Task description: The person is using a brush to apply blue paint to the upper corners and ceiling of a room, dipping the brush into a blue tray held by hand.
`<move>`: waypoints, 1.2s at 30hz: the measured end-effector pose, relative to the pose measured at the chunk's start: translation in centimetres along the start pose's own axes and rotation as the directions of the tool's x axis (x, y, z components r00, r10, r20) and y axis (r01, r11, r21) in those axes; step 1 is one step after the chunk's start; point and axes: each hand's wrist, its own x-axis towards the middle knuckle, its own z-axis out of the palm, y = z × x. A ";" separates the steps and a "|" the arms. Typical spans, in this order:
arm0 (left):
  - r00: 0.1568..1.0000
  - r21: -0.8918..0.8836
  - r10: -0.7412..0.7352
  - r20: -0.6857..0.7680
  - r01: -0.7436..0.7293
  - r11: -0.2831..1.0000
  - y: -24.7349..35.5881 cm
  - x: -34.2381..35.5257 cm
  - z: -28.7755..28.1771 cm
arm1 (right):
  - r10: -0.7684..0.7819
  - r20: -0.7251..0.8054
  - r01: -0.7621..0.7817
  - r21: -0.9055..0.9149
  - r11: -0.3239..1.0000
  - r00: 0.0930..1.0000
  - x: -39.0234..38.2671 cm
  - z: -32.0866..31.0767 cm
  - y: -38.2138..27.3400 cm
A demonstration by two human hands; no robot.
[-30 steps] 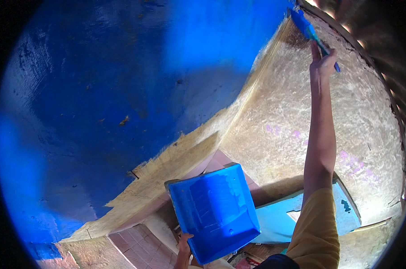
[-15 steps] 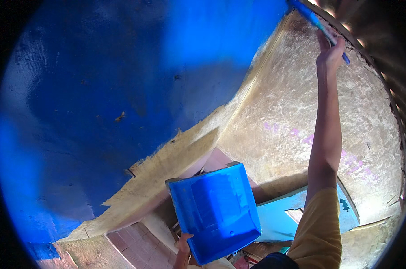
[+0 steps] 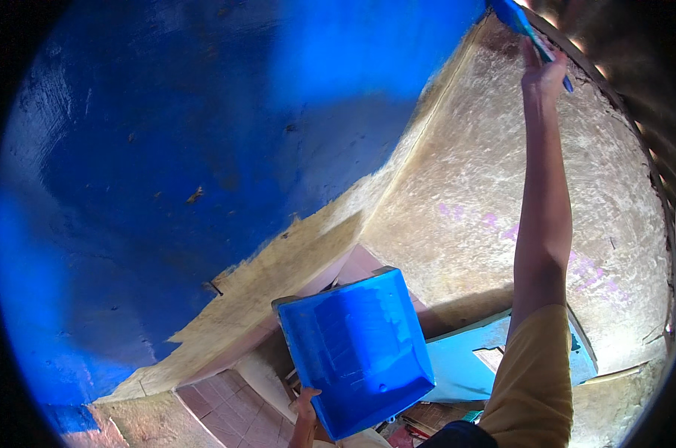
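My right hand (image 3: pixel 542 73) is raised high at the upper right, closed on the handle of a blue paintbrush (image 3: pixel 523 24) whose bristles touch the top of the wall where blue paint meets bare plaster. My left hand (image 3: pixel 306 407) grips the lower edge of a square blue paint tray (image 3: pixel 357 351), tilted and coated in blue paint, held low in the middle. The blue-painted wall (image 3: pixel 204 149) fills the left and top of the view.
An unpainted beige plaster wall (image 3: pixel 465 194) stands to the right of the corner. A light blue board (image 3: pixel 465 366) lies below it. Reddish floor tiles (image 3: pixel 226 407) and small scattered items show at the bottom.
My right hand has carried the brush upward and a little left along the top of the wall. The tray in my left hand has stayed almost where it was.
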 end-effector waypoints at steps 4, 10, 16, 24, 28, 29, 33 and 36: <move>0.998 -0.101 -0.056 -0.019 0.053 0.993 0.9 -0.9 1.8 | 0.100 -0.163 -0.112 -0.069 0.991 0.982 -0.9 -0.7 1.3; 0.985 -0.042 -0.035 -0.168 0.028 0.999 1.9 -0.8 2.7 | 0.008 -0.064 -0.012 -0.069 0.998 0.998 -0.7 -0.1 -1.2; 0.989 -0.146 -0.144 -0.026 0.138 0.980 3.4 -1.9 4.0 | 0.077 -0.238 -0.051 0.114 0.992 0.968 -0.3 2.0 0.9; 0.977 0.110 0.203 0.070 -0.210 0.971 -3.1 1.9 -2.6 | -0.007 -0.237 0.016 0.036 0.999 0.972 -3.6 2.7 2.3; 0.966 0.140 0.237 0.099 -0.249 0.958 -3.8 2.1 -3.0 | -0.085 -0.251 0.049 -0.147 0.988 0.964 -7.0 2.4 3.3; 0.982 0.084 0.179 0.061 -0.184 0.979 -3.5 2.0 -2.7 | -0.105 -0.211 0.063 -0.197 0.978 0.972 -7.7 2.0 2.9; 0.999 -0.037 -0.038 -0.033 0.037 0.999 -1.7 1.0 -1.3 | -0.136 -0.171 0.074 -0.326 0.942 0.976 -7.4 0.6 -2.5; 0.988 0.052 0.153 0.007 -0.153 0.987 -0.7 0.5 -0.1 | -0.085 0.056 0.101 -0.472 0.876 0.995 -8.0 -0.3 -7.6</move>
